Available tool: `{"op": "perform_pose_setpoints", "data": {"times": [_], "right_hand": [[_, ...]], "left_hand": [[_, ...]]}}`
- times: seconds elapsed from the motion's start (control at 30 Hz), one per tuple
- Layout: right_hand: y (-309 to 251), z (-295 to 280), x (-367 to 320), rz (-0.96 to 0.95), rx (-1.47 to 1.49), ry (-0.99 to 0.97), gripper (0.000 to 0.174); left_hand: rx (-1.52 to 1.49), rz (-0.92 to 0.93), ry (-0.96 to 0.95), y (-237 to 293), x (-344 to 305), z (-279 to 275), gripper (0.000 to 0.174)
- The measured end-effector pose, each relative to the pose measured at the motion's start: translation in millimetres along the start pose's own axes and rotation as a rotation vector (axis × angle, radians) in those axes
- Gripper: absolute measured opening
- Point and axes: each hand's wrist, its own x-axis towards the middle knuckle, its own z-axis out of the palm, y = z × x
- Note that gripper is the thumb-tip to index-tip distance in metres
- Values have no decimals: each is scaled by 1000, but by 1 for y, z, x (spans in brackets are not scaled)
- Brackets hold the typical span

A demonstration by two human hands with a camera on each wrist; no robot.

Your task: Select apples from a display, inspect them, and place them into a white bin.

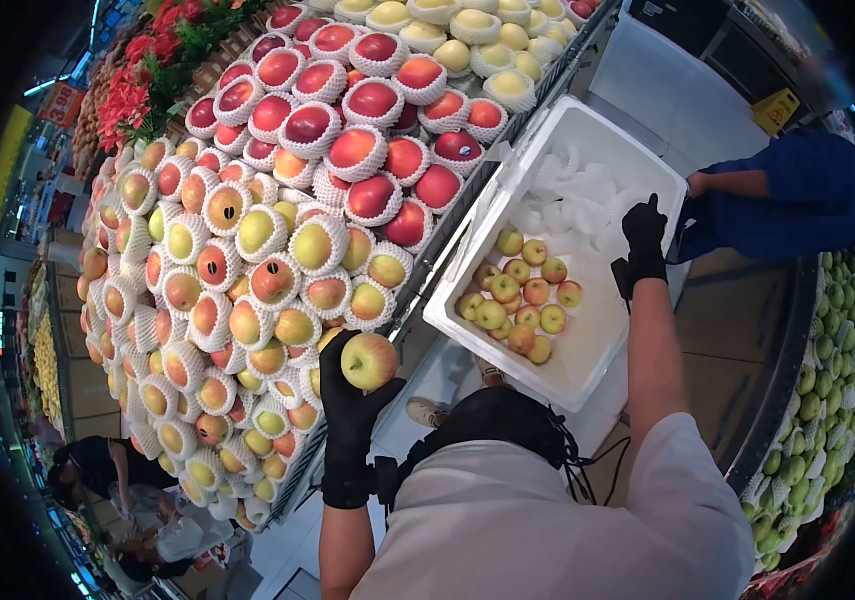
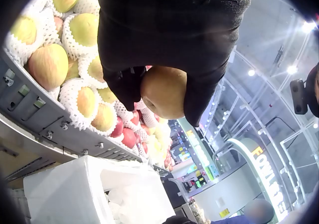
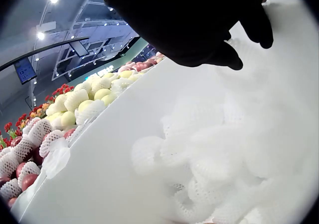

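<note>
My gloved left hand (image 1: 350, 420) grips a yellow-red apple (image 1: 369, 361) beside the fruit display, thumb and fingers on either side of it. In the left wrist view, the same apple (image 2: 164, 92) shows bare, with no foam net around it. My gloved right hand (image 1: 645, 232) is over the far right side of a white foam box (image 1: 596, 368), with nothing visible in its fingers. Loose white foam nets (image 1: 573, 205) fill the box's far part, and the right wrist view shows them below the fingertips (image 3: 234, 59). Several bare apples (image 1: 537, 291) lie in the near part.
A sloped display of netted apples (image 1: 210, 265) stands on the left, with red fruit (image 1: 353, 148) and pale yellow fruit (image 1: 473, 25) farther back. A person in blue (image 1: 798, 195) stands beyond the box at right. Green fruit (image 1: 808, 430) fills another stand.
</note>
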Motion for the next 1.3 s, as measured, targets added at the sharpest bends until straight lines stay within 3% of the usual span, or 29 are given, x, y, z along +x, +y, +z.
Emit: {"op": "perform_pose_setpoints", "data": {"times": [0.07,0.2,0.33,0.43,0.6,0.73,0.87,1.0,1.1,1.3], "right_hand": [[7,14,4,-12,62,47,16],[6,12,7,187,259,225,19],[-20,-90,5,403,484,188,25],[-26,-100,4,268,484,292,26],[-65,-156,-16,164,831,316,21],[-106,-217,-39,162,1199,99,20],[-142,-249,-59,78,1304,-109,30],[-175,-292,-83,-142,1379,-111,39],[-197,-323,-99,-206,1410,-144,39],[-238,-365,-129,-381,1570,-114,40]], "left_hand": [[-26,-3,-1,-1,0,-1,89],[-33,3,-9,1,-2,-5,88],[-86,-22,20,9,-3,-7,89],[-102,-4,10,10,-5,-14,88],[-62,53,-9,8,-8,-28,89],[-65,69,3,5,-12,-37,89],[-47,92,1,12,-14,-44,87],[-57,110,12,13,-19,-53,84],[-190,8,-41,23,-22,-58,79],[-274,31,-102,19,-19,-63,83]]}}
